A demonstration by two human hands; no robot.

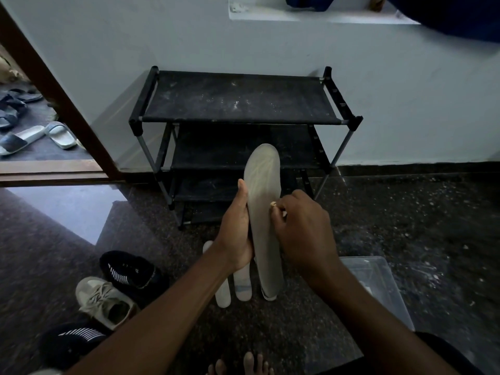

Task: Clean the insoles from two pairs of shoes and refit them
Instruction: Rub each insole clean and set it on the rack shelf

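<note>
My left hand [234, 228] grips a long grey insole [263, 207] by its left edge and holds it up lengthwise in front of me. My right hand [300, 228] has its fingers curled against the insole's right edge and pinches something small and pale. Two white insoles [223, 290] [242, 284] lie side by side on the floor under my hands. To the left sit a black sneaker [130, 272], a beige lace-up sneaker [104, 300] and another black sneaker [71, 341].
A black three-tier shoe rack [238, 97] stands against the white wall ahead. A clear plastic box [378, 288] sits on the dark speckled floor at my right. A wooden door frame [54, 87] and sandals [38, 136] are at the left. My toes [243, 365] show below.
</note>
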